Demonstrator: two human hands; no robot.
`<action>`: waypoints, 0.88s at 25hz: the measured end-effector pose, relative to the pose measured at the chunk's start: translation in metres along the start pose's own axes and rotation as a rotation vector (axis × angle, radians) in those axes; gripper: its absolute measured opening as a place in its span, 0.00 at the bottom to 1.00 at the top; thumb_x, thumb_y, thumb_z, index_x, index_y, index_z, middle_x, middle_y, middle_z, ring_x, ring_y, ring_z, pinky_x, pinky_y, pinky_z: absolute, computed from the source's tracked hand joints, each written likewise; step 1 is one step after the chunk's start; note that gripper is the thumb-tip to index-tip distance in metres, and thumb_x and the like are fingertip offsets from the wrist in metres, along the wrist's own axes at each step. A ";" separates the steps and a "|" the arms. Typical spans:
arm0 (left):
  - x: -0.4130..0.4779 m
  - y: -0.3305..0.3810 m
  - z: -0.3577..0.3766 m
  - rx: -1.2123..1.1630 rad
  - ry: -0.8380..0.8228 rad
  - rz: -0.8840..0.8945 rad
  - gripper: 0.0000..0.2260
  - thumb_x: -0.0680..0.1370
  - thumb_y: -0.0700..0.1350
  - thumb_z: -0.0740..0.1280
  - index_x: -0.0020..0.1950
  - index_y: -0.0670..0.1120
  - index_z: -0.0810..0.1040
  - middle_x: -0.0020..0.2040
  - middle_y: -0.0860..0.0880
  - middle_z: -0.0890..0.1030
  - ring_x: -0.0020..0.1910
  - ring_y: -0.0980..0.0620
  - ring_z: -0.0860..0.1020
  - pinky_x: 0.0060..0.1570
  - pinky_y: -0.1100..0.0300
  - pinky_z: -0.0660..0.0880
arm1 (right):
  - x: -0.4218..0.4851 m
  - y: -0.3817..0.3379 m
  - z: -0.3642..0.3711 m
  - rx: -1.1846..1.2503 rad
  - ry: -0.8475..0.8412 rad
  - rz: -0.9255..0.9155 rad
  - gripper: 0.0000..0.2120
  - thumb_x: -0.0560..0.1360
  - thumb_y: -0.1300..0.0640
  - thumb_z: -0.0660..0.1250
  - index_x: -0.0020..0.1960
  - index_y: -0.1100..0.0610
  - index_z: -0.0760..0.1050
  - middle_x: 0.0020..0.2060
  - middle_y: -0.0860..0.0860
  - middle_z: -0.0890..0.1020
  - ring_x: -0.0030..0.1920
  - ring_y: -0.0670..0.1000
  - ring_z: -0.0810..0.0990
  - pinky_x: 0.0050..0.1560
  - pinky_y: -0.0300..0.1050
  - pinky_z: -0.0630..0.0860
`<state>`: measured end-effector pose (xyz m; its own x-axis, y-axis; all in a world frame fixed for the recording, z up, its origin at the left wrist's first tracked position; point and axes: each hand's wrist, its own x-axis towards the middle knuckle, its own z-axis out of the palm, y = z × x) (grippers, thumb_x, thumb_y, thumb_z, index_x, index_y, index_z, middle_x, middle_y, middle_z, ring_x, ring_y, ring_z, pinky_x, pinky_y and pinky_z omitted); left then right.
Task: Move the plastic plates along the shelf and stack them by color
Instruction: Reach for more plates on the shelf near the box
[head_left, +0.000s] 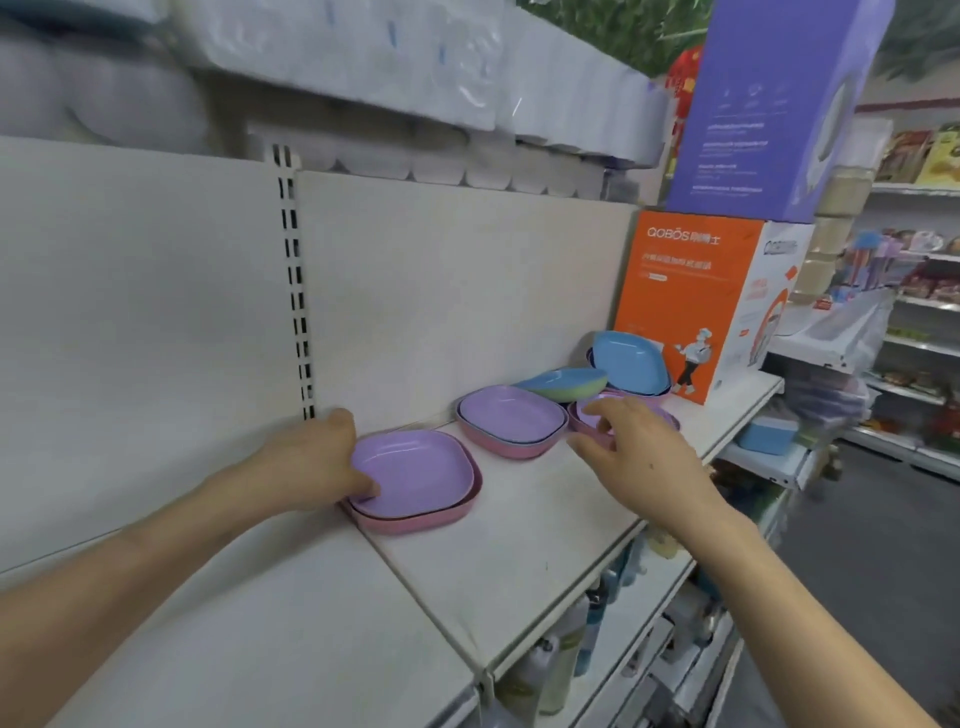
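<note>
Left hand is on the left stack: a purple plate on a pink one, towards the back edge of the shelf, right by the seam btw the two boards. Thumb lies inside the rim and the other fingers are hidden behind the edge. Looks like a narrow pinch on the stack's left rim.

Next along is the middle stack, purple on top, thin blue edge under it, pink at the bottom. Behind it and a bit right, a blue-green plate sits tilted on other plates.

Right hand hovers w/ fingers spread wide, holding nothing, over the near rim of a purple plate near the shelf's front edge. Can't tell if the fingertips touch it. Past that, a blue plate leans up by the orange box at the right back corner.

Progress, as I judge it: early to mid. Plates are gathered in piles, but every pile I can see mixes colours. Still to do: pull purples together, pinks apart, blues & greens sorted. Nothing looks finished yet.
</note>
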<state>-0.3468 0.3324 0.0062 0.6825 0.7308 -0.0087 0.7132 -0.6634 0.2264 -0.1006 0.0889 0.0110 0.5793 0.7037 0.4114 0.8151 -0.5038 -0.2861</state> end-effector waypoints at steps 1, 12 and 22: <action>0.002 0.000 0.001 0.018 0.003 -0.007 0.22 0.72 0.56 0.76 0.46 0.48 0.64 0.43 0.47 0.78 0.39 0.48 0.77 0.33 0.55 0.69 | 0.014 0.003 0.008 0.002 -0.007 -0.016 0.14 0.79 0.41 0.64 0.55 0.50 0.78 0.48 0.47 0.80 0.49 0.51 0.79 0.47 0.54 0.79; -0.001 0.002 0.000 -0.031 0.154 -0.149 0.09 0.78 0.40 0.68 0.50 0.46 0.68 0.49 0.47 0.75 0.46 0.46 0.73 0.39 0.55 0.65 | 0.132 0.023 0.067 -0.100 -0.134 -0.268 0.09 0.77 0.57 0.66 0.56 0.58 0.78 0.48 0.56 0.81 0.49 0.59 0.78 0.46 0.53 0.76; -0.029 0.033 -0.007 0.286 0.371 -0.346 0.07 0.81 0.39 0.57 0.55 0.46 0.60 0.42 0.46 0.73 0.39 0.41 0.72 0.38 0.52 0.67 | 0.150 0.007 0.079 -0.481 -0.096 -0.431 0.06 0.76 0.59 0.65 0.53 0.54 0.74 0.49 0.54 0.82 0.52 0.57 0.77 0.44 0.47 0.64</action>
<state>-0.3448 0.2904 0.0210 0.3372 0.8860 0.3183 0.9347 -0.3553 -0.0012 -0.0070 0.2304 0.0023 0.2170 0.9233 0.3168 0.8939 -0.3184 0.3156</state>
